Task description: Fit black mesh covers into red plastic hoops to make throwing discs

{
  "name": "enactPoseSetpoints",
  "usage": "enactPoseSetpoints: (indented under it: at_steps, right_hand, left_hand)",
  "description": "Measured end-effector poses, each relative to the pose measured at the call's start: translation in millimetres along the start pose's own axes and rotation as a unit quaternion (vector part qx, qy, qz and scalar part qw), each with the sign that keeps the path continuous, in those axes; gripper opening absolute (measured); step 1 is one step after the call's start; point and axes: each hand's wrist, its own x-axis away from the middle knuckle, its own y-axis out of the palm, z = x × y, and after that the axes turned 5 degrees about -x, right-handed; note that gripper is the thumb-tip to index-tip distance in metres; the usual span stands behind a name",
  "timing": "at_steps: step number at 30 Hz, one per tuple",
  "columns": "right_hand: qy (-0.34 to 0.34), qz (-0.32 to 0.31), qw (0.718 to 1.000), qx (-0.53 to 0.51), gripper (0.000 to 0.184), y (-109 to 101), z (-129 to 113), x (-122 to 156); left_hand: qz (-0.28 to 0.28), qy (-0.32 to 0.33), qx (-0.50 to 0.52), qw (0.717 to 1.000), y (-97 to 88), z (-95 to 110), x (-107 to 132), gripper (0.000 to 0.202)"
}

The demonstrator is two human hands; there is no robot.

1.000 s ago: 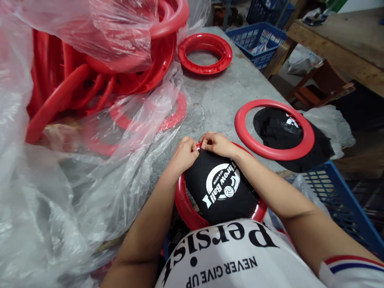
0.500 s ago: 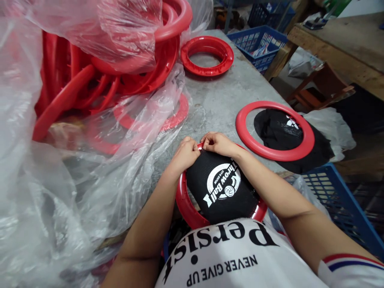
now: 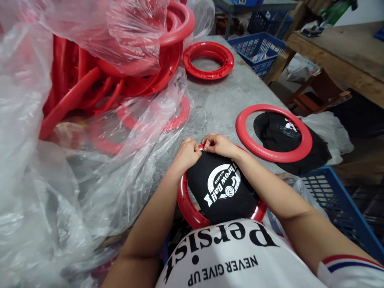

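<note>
Black mesh (image 3: 220,190) over red ring (image 3: 189,211), far edge pinched by left fingers (image 3: 196,148), right fingers (image 3: 207,144)

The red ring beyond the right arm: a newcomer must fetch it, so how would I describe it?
Start at the grey table and follow its right edge to the near end. Just beyond the right arm lies a red ring. Unlike the held ring, no hand touches it; unlike the far ring, black cloth shows through it.

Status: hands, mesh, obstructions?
Left hand, right hand pinching at red ring, far edge. Black Throw Ball mesh across it, gap at left. Plastic sheeting beside left arm.
</note>
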Motion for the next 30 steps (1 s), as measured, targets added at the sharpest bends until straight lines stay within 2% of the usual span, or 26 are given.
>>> enactPoseSetpoints:
  at_steps: [5,9,12,14,17,21,25,27,30]
  right_hand:
    - [0.0,0.013,1.0,0.01,0.009,3,-1,1]
    - [-0.001,0.0,1.0,-0.004,0.005,-2,-2,3]
    - [0.001,-0.024,1.0,0.01,0.025,-8,-5,6]
    - [-0.003,-0.041,0.999,0.028,0.032,-12,-7,7]
    - [0.011,-0.04,0.998,0.046,0.032,-15,-7,6]
    - [0.049,0.004,0.993,0.106,0.03,-22,-3,5]
    - [0.069,0.067,0.967,0.235,0.031,-29,-6,18]
    - [0.077,0.077,0.95,0.292,0.036,-29,-13,32]
    - [0.099,0.059,0.929,0.352,0.041,-28,-29,55]
  left_hand:
    - [0.024,0.005,-0.011,1.0,3.6,0,0,0.018]
    - [-0.005,0.011,0.087,0.996,-4.1,-9,1,0.008]
    - [-0.027,-0.015,0.201,0.979,-8.6,-17,0,0.01]
    - [-0.027,-0.033,0.241,0.97,-9.1,-19,-1,0.013]
    - [-0.013,-0.061,0.273,0.96,-8.0,-20,-3,0.013]
    - [0.043,-0.058,0.301,0.951,-9.4,-20,-3,0.007]
    - [0.066,-0.024,0.257,0.964,-13.1,-20,-2,0.011]
    - [0.044,0.023,0.215,0.975,-14.4,-20,-1,0.014]
    - [0.004,0.096,0.162,0.982,-16.5,-18,2,0.021]
